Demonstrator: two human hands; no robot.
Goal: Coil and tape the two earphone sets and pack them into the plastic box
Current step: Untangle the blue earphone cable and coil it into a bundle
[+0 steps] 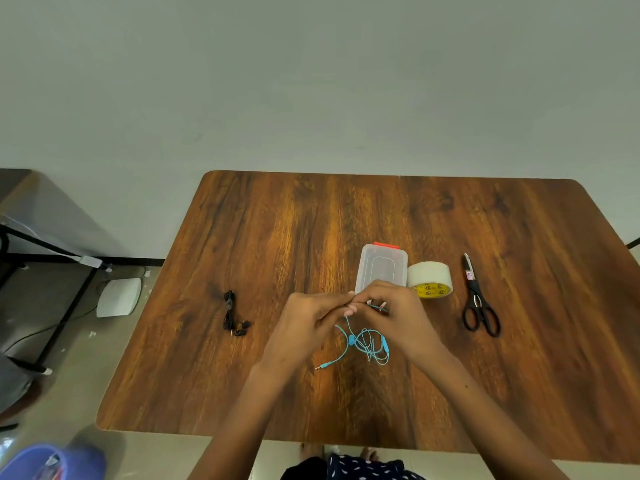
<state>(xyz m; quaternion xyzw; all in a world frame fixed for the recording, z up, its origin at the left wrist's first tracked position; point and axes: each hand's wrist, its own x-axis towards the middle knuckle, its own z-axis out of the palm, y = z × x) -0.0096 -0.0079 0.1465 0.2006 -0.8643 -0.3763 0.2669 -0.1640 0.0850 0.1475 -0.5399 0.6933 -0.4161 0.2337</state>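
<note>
Blue earphones (367,344) hang in a loose tangle above the wooden table (277,220), their plug end trailing down to the left. My left hand (311,317) and my right hand (391,310) meet over the table's middle, both pinching the upper end of the blue cable. A black earphone set (232,315) lies bunched on the table to the left. The clear plastic box (381,266) with a red latch sits closed just beyond my hands. A roll of white tape (430,279) stands to the right of the box.
Black scissors (477,301) lie at the right of the table. On the floor to the left are a white device (119,296) and a black metal frame (52,251). A blue tub (52,462) sits at the bottom left.
</note>
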